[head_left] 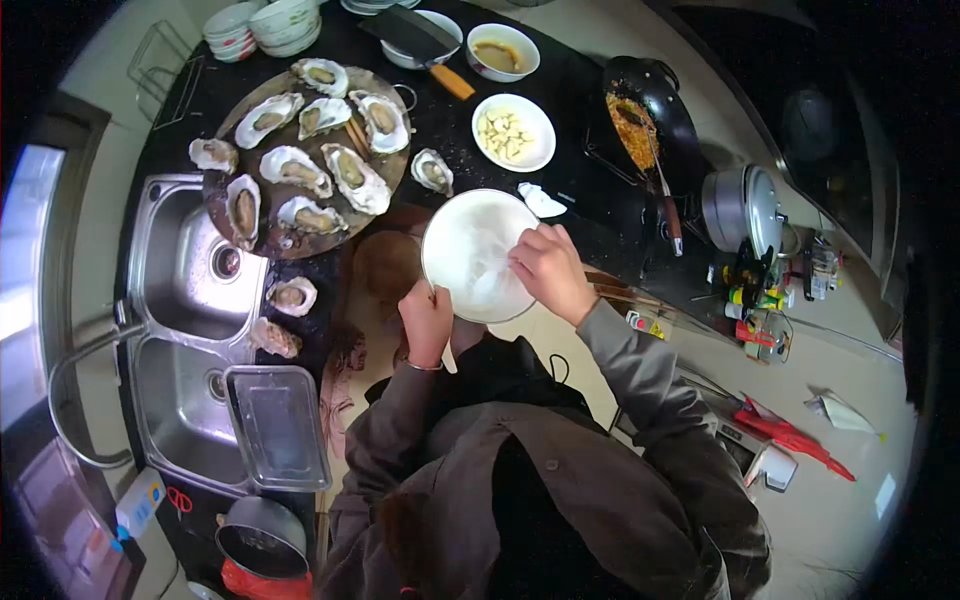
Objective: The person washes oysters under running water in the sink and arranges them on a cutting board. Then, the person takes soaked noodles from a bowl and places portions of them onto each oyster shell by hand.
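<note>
dark counter (445,125) beyond; bowl (462,248) in front of body. left hand (427,322) closed on its rim; right hand (552,270) pinched shut over inside, anything held unclear. bowl likely light, stiff, slick if wet; best gripped by rim, kept level.

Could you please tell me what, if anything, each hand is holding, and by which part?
The left hand holds the white bowl by its near-left rim. The right hand reaches over the bowl's inside; whether it holds anything cannot be told.

Left hand (427,322) closed, right hand (552,268) pinching, forearms (628,352) angled inward
</note>
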Tool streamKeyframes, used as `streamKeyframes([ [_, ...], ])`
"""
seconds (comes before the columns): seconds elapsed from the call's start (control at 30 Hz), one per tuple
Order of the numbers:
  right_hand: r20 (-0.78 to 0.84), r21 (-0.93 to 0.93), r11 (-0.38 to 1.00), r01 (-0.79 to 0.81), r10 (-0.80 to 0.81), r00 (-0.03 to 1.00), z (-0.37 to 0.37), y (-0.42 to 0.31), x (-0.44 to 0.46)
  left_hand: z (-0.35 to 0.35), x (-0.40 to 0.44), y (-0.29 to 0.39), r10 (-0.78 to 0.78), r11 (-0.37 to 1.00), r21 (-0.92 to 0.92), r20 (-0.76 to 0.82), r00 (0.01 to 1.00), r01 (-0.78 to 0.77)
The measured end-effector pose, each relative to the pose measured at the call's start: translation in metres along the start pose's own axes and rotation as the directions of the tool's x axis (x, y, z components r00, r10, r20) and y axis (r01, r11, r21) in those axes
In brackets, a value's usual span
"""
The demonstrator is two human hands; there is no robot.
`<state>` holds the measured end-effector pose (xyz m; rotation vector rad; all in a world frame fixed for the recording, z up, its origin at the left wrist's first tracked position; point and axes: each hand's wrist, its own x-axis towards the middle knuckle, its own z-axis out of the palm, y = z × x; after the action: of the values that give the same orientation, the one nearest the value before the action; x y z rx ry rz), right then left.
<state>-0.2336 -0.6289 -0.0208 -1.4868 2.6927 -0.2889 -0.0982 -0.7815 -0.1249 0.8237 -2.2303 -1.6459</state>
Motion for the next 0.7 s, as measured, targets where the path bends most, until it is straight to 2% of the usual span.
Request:
streamKeyframes([
  [0.1,-0.103,0.124,0.989,-0.081,0.094,0.990,-0.014,0.022,-0.003,0.030,0.018,0.000,0.040,0.999,-0.007,0.000,0.999,-0.040],
  [0.27,-0.090,0.192,0.962,-0.195,0.215,0.972,-0.039,0.052,0.000,0.072,0.038,0.003,0.036,0.998,0.046,-0.002,0.999,-0.036],
  [0.37,-0.086,0.301,0.921,-0.246,0.283,0.955,-0.056,0.064,0.003,0.094,0.046,0.000,0.054,0.996,0.067,-0.041,0.998,-0.051],
  [0.5,-0.117,0.287,0.939,-0.190,0.231,0.966,-0.063,0.085,0.008,0.106,0.050,0.008,-0.019,1.000,0.018,-0.034,0.999,0.020],
  [0.53,-0.115,0.290,0.938,-0.188,0.229,0.967,-0.065,0.089,0.010,0.110,0.052,0.008,-0.022,1.000,0.019,-0.036,0.999,0.023],
  [0.63,0.000,0.477,0.817,-0.323,0.367,0.930,-0.072,0.096,0.016,0.121,0.056,0.005,-0.024,1.000,-0.001,-0.054,0.998,0.024],
  [0.7,0.018,0.508,0.788,-0.347,0.394,0.919,-0.072,0.104,0.019,0.125,0.063,0.005,-0.025,1.000,-0.006,-0.058,0.998,0.025],
])
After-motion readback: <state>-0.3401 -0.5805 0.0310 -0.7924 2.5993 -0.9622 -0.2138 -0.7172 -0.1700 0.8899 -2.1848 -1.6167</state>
